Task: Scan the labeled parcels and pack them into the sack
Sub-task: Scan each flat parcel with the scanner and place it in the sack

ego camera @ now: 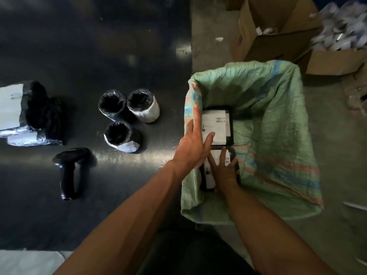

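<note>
Clearly the packing step is in hand: both arms reach down into the green woven sack [278, 120] that stands open beside the dark table [89, 46]. The right hand [224, 171] lies flat, fingers spread, on a black labeled parcel [209, 175] at the near end of the sack, pressing it into place rather than gripping it. The left hand [193, 145] is open too, fingers straight, one along the sack's rim and the others touching a second parcel [216, 124] lying just beyond the first. Three wrapped rolls [129, 118] wait on the table, with the scanner [69, 171] lying near them, held by no one. Next, I judge, the hands should come out, take up the scanner and a roll, and read its label.
</note>
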